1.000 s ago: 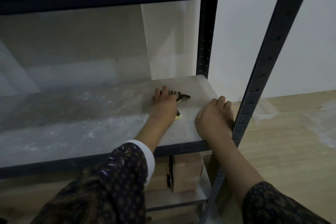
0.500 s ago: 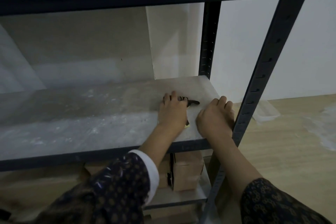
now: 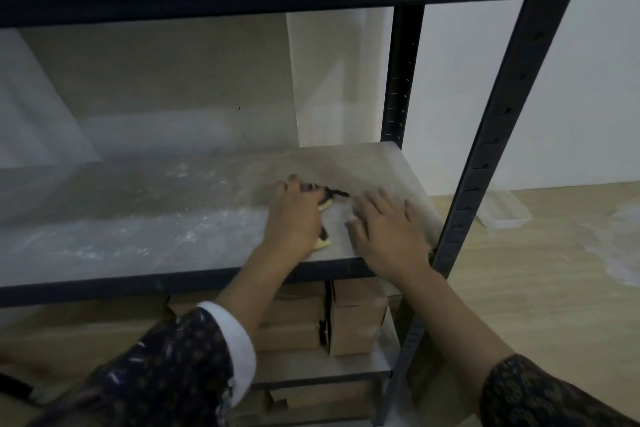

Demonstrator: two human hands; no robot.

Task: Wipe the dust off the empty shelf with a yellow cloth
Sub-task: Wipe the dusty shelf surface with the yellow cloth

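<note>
Pressing a crumpled yellow cloth (image 3: 322, 243) onto the dusty grey shelf board (image 3: 166, 222) at mid-frame with the flattened left hand (image 3: 294, 218); resting the right hand (image 3: 389, 230), fingers spread, just beside.

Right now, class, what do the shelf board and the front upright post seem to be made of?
The shelf board is probably a laminated wood board, pale grey and matte: it is a thin flat slab smeared with chalky dust. The front upright post is likely painted steel, dark with a satin finish: regular punched slots run along it.
</note>
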